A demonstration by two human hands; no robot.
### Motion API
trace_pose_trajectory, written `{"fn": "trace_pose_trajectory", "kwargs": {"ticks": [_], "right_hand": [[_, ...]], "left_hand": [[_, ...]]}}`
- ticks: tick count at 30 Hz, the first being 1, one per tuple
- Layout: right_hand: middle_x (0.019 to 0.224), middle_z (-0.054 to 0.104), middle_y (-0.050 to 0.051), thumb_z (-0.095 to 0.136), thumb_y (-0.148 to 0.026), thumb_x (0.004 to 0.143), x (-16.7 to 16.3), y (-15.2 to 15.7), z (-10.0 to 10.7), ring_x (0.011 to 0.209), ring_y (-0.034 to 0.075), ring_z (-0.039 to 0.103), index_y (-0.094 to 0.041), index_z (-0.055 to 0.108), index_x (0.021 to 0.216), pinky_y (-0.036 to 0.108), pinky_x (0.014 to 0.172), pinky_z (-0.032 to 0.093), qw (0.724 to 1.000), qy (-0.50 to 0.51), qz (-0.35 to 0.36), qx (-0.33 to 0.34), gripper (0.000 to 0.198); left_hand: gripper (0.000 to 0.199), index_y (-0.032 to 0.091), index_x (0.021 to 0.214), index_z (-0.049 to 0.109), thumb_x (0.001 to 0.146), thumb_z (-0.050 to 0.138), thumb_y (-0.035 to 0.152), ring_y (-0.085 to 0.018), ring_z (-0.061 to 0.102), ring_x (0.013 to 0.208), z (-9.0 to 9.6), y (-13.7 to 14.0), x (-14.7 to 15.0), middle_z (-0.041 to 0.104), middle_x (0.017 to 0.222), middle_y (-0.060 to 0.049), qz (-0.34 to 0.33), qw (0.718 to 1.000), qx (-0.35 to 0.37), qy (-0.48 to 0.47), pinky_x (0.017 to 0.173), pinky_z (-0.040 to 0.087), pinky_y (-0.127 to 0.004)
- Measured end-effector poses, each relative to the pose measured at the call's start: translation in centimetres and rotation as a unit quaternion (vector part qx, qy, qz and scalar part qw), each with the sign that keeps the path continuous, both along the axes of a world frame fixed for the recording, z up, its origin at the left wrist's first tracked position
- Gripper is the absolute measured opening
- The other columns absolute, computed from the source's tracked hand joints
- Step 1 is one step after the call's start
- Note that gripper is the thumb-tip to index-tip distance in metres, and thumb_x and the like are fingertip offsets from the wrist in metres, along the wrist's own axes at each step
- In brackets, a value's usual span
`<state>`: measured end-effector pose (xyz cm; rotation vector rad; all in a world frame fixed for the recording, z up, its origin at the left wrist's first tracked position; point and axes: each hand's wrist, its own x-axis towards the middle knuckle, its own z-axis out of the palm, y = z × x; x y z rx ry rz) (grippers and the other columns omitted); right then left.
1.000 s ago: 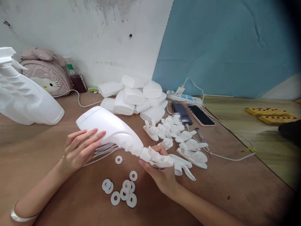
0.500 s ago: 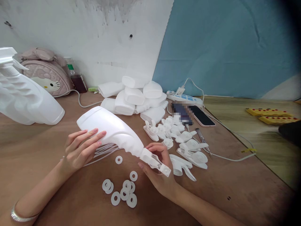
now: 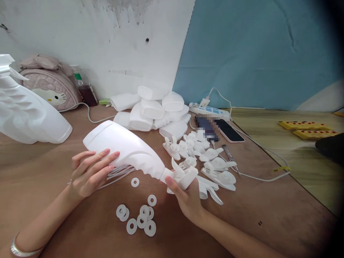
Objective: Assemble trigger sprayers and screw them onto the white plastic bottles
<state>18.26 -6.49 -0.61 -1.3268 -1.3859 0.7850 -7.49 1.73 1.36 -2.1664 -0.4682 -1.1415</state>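
Note:
A white plastic spray bottle (image 3: 126,147) lies slanted between my hands, its base up to the left and its neck down to the right. My left hand (image 3: 90,173) grips the body near the base, fingers on the near side and thumb hidden. My right hand (image 3: 189,200) is closed round the white trigger spray head (image 3: 184,175) at the neck, thumb on the near side. Below the bottle lie several white ring washers (image 3: 145,212). A pile of loose white spray heads (image 3: 199,147) lies beyond my right hand.
Several white bottles (image 3: 152,109) are heaped by the wall. A bottle with a spray head (image 3: 34,111) stands at the left, near a pink bag (image 3: 51,84). Phones (image 3: 229,130), a screwdriver (image 3: 228,154), cables and a power strip (image 3: 215,113) lie right.
The spray head has turned at the bottle's neck, and my right hand has rotated with its thumb now over the near side. My left hand keeps its hold.

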Motion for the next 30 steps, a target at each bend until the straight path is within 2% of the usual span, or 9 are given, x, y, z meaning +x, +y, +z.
{"fn": "trace_pose_trajectory", "kwargs": {"ticks": [5,10,12,14,16,20,22,27,30], "right_hand": [[0.055,0.062,0.004,0.055,-0.044,0.079,-0.2,0.0,0.4,0.055,0.017,0.057,-0.016,0.061,0.06,0.028,0.05,0.047,0.995,0.085,0.019,-0.052,0.034],[0.06,0.065,0.005,0.055,-0.045,0.079,-0.4,0.0,0.3,0.057,0.017,0.059,-0.016,0.064,0.062,0.029,0.053,0.049,0.992,0.101,0.021,-0.066,0.034],[0.056,0.061,0.004,0.055,-0.045,0.079,-0.4,-0.1,0.1,0.055,0.016,0.056,-0.017,0.06,0.059,0.029,0.051,0.048,0.996,0.079,0.018,-0.045,0.034],[0.052,0.054,0.001,0.056,-0.042,0.078,-0.3,-0.2,-0.3,0.051,0.014,0.051,-0.019,0.055,0.056,0.027,0.047,0.045,0.998,0.051,0.02,-0.016,0.032],[0.051,0.049,-0.001,0.057,-0.039,0.078,-0.1,-0.3,-0.6,0.049,0.013,0.047,-0.021,0.051,0.056,0.027,0.046,0.044,0.999,0.032,0.024,0.003,0.029],[0.057,0.052,0.0,0.058,-0.035,0.079,0.1,-0.4,-1.0,0.053,0.015,0.049,-0.023,0.051,0.059,0.031,0.051,0.047,0.999,0.025,0.036,0.004,0.024],[0.057,0.053,0.001,0.058,-0.036,0.078,0.0,-0.4,-0.9,0.054,0.016,0.05,-0.023,0.051,0.058,0.032,0.052,0.048,0.999,0.032,0.039,0.002,0.025],[0.045,0.045,-0.001,0.057,-0.042,0.078,-0.3,-0.3,-0.6,0.044,0.013,0.043,-0.023,0.046,0.05,0.03,0.047,0.045,0.996,0.085,0.026,-0.03,0.036],[0.045,0.047,-0.001,0.058,-0.043,0.076,-0.2,-0.3,-0.5,0.045,0.013,0.045,-0.021,0.05,0.051,0.029,0.049,0.045,0.991,0.116,0.041,-0.06,0.035]], "left_hand": [[0.028,0.021,0.087,0.05,0.068,0.069,0.013,-0.016,0.065,0.079,0.1,-0.2,0.2,0.072,0.086,0.0,0.002,1.0,-0.023,-0.01,0.089,0.041,-0.043],[0.059,0.017,0.122,0.046,0.075,0.055,0.051,-0.03,0.043,0.121,0.3,-0.5,0.4,0.053,0.126,-0.012,0.029,0.97,-0.211,-0.12,0.101,0.03,-0.055],[0.06,0.015,0.13,0.041,0.081,0.048,0.049,-0.031,0.035,0.126,0.2,-0.1,-0.1,0.043,0.136,-0.012,0.048,0.937,-0.282,-0.199,0.104,0.028,-0.051],[0.054,0.014,0.131,0.04,0.086,0.044,0.044,-0.028,0.043,0.121,-0.1,0.7,-1.1,0.044,0.135,-0.011,0.041,0.888,-0.37,-0.268,0.099,0.039,-0.043],[0.043,0.013,0.127,0.045,0.092,0.036,0.035,-0.023,0.058,0.105,-0.6,1.7,-2.1,0.057,0.123,-0.009,-0.005,0.827,-0.483,-0.289,0.081,0.053,-0.03],[0.041,0.011,0.111,0.054,0.096,0.02,0.027,-0.015,0.068,0.064,-1.3,2.9,-3.6,0.071,0.086,-0.005,-0.113,0.719,-0.647,-0.226,0.053,0.056,-0.019],[0.039,0.012,0.111,0.053,0.096,0.019,0.026,-0.015,0.067,0.058,-1.3,3.1,-4.0,0.072,0.081,-0.005,-0.142,0.699,-0.673,-0.194,0.05,0.055,-0.018],[0.034,0.014,0.12,0.046,0.095,0.026,0.026,-0.017,0.068,0.073,-1.5,3.2,-4.6,0.069,0.096,-0.008,-0.159,0.694,-0.683,-0.16,0.061,0.056,-0.018],[0.042,0.013,0.118,0.05,0.091,0.035,0.041,-0.022,0.067,0.08,-1.6,3.0,-4.7,0.071,0.087,-0.009,-0.182,0.642,-0.716,-0.206,0.068,0.057,-0.026]]}}
